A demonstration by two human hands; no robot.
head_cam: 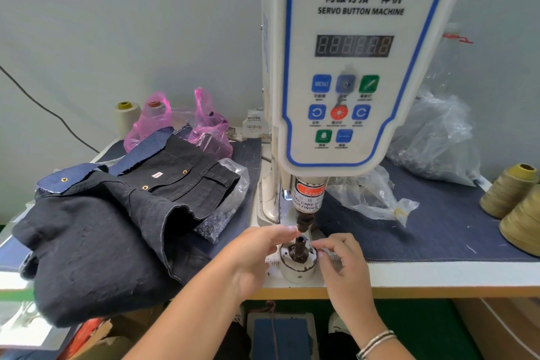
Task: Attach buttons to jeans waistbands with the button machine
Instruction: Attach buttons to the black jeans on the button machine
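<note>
Denim-covered table (pixel 438 231): clear bag (pixel 225 210) of dark buttons (pixel 211 226) beside jeans (pixel 117 222).

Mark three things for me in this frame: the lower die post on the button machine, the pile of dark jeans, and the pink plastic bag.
lower die post (pixel 301 247), head view, on the middle of its dark upright shaft.
dark jeans (pixel 111 231), head view, on the broad dark fabric of the pile.
pink plastic bag (pixel 209 131), head view, on its crumpled body below the handles.

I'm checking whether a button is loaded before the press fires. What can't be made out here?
Head view, the only one:
- Whether the right hand pinches a button: too small, motion-blurred.
- Left hand's fingertips: blurred against the dark upper punch.
- Top of the dark lower die post: too small.
- Blue foot pedal: cut off by the bottom edge.
</note>
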